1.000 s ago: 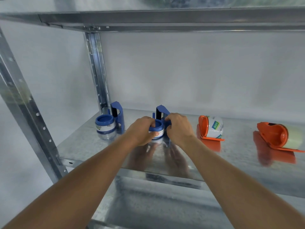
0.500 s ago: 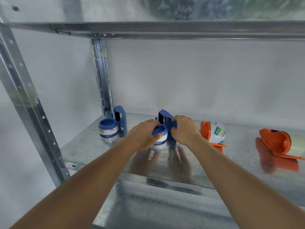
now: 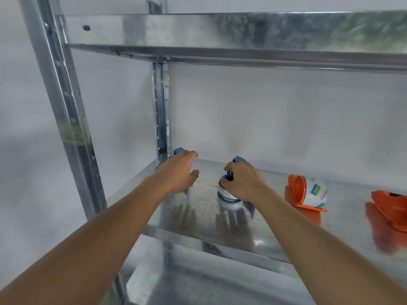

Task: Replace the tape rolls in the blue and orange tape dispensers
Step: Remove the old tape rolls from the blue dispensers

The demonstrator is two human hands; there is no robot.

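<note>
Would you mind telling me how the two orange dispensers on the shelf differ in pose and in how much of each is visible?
The nearer orange dispenser is fully in view, while the far orange dispenser is cut off by the right edge. The nearer one shows a white roll with a blue-green label; no roll is visible on the far one here. Both are orange, sit on the metal shelf and are untouched by either hand.

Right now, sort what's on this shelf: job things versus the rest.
Job:
- blue dispenser under the right hand
- second blue dispenser behind the left hand
- orange dispenser with labelled roll
- far orange dispenser

Rest:
- shelf
- upright post
</note>
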